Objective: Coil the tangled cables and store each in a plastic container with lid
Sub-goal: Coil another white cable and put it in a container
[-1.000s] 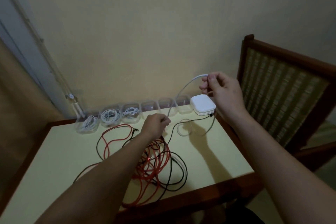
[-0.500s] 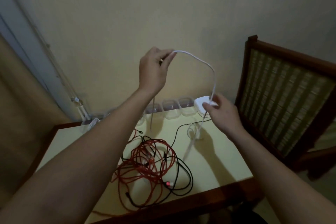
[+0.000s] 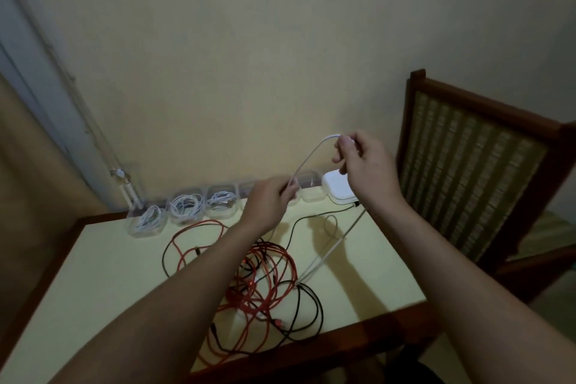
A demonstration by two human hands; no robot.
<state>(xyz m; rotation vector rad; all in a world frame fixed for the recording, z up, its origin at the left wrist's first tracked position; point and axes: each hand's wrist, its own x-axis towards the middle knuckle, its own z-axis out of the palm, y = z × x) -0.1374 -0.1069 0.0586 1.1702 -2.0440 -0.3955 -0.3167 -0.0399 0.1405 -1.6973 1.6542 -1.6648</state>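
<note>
**Fingers (image 3: 341, 146) of both hands closed on one thin white cable (image 3: 307, 159)**

Pinched between thumb and curled fingers of the right hand (image 3: 366, 165), raised above the table's far right corner: the cable near its end. Lower and to the left, above the middle of the far edge, gripped in the curled fingertips (image 3: 288, 193) of the left hand (image 3: 265, 206): the same cable, arching through the air from one hand to the other. Firmness of either grip: cannot tell, both hands slightly blurred. From behind the right wrist, slanting down slack to the pale yellow table top with dark wooden rim (image 3: 93, 274): a further stretch of white cable, touching down just beside the tangle.

Toward the front edge, right of the middle: a loose tangle of thin red and black cables (image 3: 261, 287), lying flat, partly hidden under the left forearm, with one black strand leading off toward the far right corner.

Along the far edge, against the wall: a row of small clear plastic containers (image 3: 184, 207). Three nearest the far left corner each holding a coiled white cable; the rest partly hidden behind the hands. At the far right corner, at the end of that row: a stack of flat white square pieces (image 3: 338, 188). Beside the right edge: a dark wooden chair with woven back (image 3: 467, 171).
</note>
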